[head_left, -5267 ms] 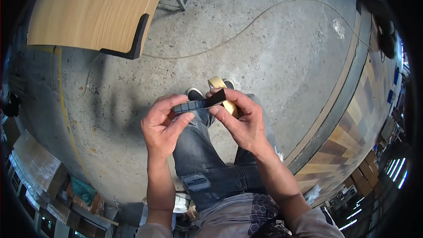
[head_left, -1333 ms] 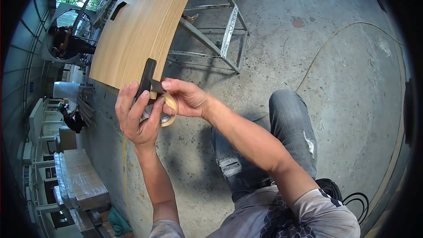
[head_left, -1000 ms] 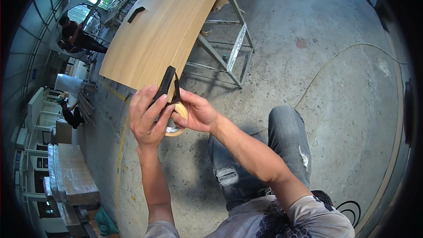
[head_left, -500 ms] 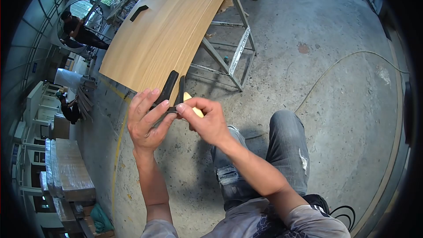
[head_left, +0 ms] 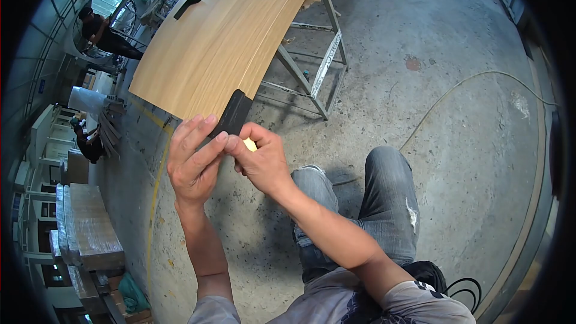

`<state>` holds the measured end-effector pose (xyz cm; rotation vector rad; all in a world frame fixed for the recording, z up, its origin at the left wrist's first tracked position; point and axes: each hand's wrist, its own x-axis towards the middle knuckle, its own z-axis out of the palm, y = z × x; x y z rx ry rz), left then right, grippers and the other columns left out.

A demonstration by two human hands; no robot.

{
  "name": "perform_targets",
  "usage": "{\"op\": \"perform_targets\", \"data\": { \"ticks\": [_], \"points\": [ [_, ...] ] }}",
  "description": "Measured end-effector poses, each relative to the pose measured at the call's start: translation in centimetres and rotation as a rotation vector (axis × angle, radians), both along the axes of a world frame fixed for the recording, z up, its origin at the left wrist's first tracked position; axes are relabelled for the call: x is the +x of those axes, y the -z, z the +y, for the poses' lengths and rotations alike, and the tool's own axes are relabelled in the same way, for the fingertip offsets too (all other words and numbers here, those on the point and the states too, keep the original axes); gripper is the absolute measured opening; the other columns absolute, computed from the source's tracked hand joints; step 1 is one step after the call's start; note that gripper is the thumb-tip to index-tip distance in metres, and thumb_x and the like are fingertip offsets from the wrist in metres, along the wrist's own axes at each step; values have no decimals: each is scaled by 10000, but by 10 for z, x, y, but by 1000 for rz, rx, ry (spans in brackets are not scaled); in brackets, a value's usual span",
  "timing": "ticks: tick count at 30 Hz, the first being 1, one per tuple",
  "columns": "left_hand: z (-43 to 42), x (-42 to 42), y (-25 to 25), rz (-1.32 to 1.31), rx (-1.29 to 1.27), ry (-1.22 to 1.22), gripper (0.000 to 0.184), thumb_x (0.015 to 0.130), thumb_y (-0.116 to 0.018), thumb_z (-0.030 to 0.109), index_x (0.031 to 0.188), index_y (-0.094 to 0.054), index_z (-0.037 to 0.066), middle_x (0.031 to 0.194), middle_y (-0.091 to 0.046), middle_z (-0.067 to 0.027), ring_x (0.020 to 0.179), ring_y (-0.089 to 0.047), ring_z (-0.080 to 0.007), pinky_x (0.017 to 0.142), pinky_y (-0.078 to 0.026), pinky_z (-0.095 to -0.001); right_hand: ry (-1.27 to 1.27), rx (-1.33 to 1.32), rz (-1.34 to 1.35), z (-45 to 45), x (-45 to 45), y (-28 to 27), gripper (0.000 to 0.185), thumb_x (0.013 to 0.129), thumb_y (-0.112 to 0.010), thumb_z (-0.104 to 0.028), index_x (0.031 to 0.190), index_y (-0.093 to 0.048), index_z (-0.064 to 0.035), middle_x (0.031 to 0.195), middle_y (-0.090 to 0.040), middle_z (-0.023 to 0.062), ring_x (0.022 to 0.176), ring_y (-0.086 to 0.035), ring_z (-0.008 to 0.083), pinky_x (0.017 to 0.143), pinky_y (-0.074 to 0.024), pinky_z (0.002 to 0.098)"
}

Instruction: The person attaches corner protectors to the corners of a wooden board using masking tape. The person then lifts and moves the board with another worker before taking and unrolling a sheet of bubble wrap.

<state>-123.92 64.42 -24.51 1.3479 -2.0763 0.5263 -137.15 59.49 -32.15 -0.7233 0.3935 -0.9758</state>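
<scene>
A dark black strip-like piece (head_left: 235,113) is held up in front of the near end of a wood-grain panel (head_left: 210,48). My left hand (head_left: 195,159) grips its lower end from the left between thumb and fingers. On the other side, my right hand (head_left: 262,161) is closed, its thumb close to the left fingertips at the bottom of the black piece. Part of a yellow object (head_left: 250,144) shows in the right hand, mostly covered by the fingers, so its kind is unclear. A bent black piece (head_left: 186,7) lies farther up on the panel.
A metal trestle (head_left: 324,72) supports the panel. Along the concrete floor at right runs a hose (head_left: 447,101). Two people, one standing person (head_left: 105,36) and another person (head_left: 89,141), are at left. Plastic-wrapped stacks (head_left: 96,228) stand at lower left.
The black piece has turned: two separated arms showed before, and now one broad flat face shows. Both hands have shifted slightly left and up, and less of the yellow object is visible.
</scene>
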Motion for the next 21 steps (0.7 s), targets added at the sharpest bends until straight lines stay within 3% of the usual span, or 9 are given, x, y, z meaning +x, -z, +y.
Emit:
{"op": "perform_targets", "data": {
  "ticks": [2, 5, 9, 12, 13, 16, 21],
  "points": [
    [-1, 1, 1, -35, -19, 4, 381, 778, -818, 24, 1142, -773, 130, 1262, -722, -91, 1173, -649, -336, 1016, -508, -476, -133, 106, -120, -6, 2, 3, 415, 928, -780, -431, 835, -651, -48, 753, -673, -11, 589, -550, 41, 518, -438, 225],
    [1, 0, 15, 238, -12, -102, 380, 814, -794, 12, 1182, -749, 94, 1224, -734, -115, 1163, -659, -340, 1031, -497, -487, -61, -49, -82, -11, 6, 7, 439, 964, -716, -478, 879, -664, -50, 796, -698, 11, 575, -576, 54, 504, -452, 216],
    [-3, 1, 9, 13, -43, -7, 438, 860, -745, -57, 1281, -684, 46, 1264, -711, -147, 1211, -646, -345, 1081, -474, -456, -231, -25, -263, -26, -8, 16, 387, 1046, -614, -408, 916, -693, -52, 830, -717, 14, 600, -588, 40, 511, -460, 212],
    [-3, -1, 13, 20, -44, -23, 437, 872, -730, -52, 1295, -674, 44, 1274, -704, -150, 1221, -638, -344, 1082, -471, -454, -217, -199, -131, -30, -14, 17, 344, 1051, -615, -362, 924, -698, -53, 847, -726, 5, 620, -593, 38, 516, -459, 210],
    [-2, -1, 14, 18, -41, -29, 435, 880, -722, -43, 1303, -667, 41, 1284, -698, -150, 1229, -632, -345, 1084, -467, -453, -204, -188, -108, -31, -16, 15, 290, 1050, -621, -310, 930, -702, -59, 836, -715, -11, 624, -590, 41, 520, -456, 210],
    [-3, -6, 11, -3, -22, -65, 418, 916, -692, 7, 1330, -643, 32, 1327, -672, -154, 1264, -605, -347, 1097, -450, -452, -165, -224, -54, -35, -16, 16, 267, 1020, -674, -326, 964, -673, -65, 856, -717, 11, 626, -612, 54, 517, -467, 208],
    [-1, -13, 13, -53, -16, -126, 394, 979, -648, 112, 1359, -609, 17, 1376, -635, -165, 1305, -563, -349, 1114, -425, -448, -93, -31, -71, -33, -21, 7, 242, 907, -808, -270, 942, -698, -58, 777, -652, -24, 626, -586, 44, 534, -461, 222]
  ]
}}
